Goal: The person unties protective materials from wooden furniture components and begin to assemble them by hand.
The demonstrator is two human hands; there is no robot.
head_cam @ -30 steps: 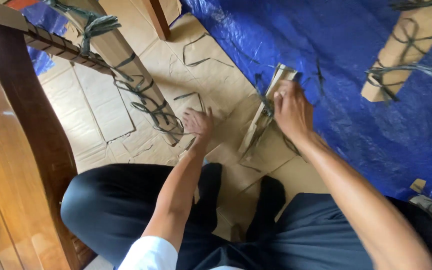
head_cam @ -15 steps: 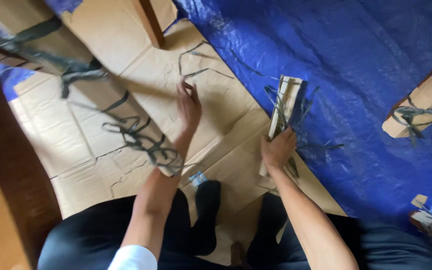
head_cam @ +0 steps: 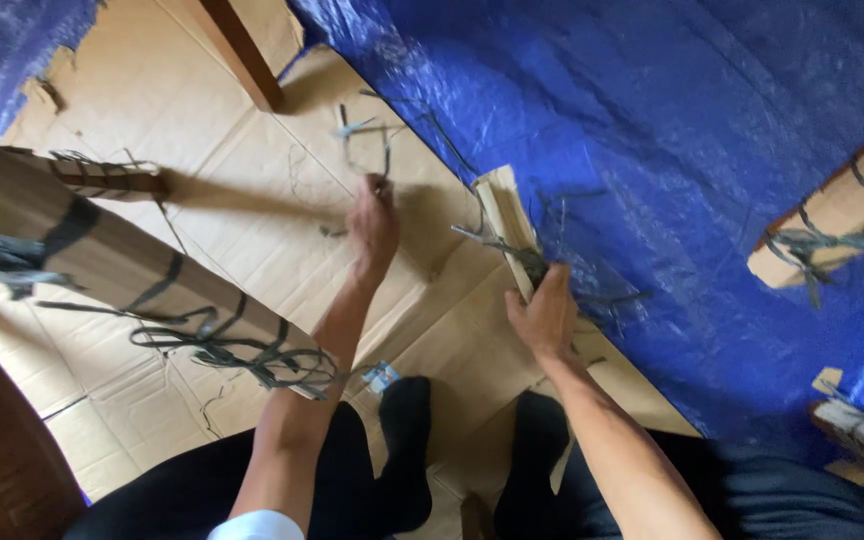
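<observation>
My left hand (head_cam: 373,226) reaches forward over the flattened cardboard (head_cam: 242,230) and pinches a thin dark strap loop (head_cam: 364,148) that lies on it. My right hand (head_cam: 545,313) grips the near end of a short pale wooden piece (head_cam: 505,218) wound with dark straps; the piece lies along the edge of the blue tarp (head_cam: 652,130). Loose strap ends stick out around my right hand.
A long wooden beam (head_cam: 102,262) wrapped in dark straps crosses the left side, with tangled straps (head_cam: 252,355) at its near end. More strapped wood pieces (head_cam: 837,222) lie on the tarp at right. A dark wooden leg (head_cam: 242,52) stands at top. My legs fill the bottom.
My left hand has stretched further forward and taken hold of the loose strap loop. My right hand has slid down to the near end of the wooden piece. The view has shifted.
</observation>
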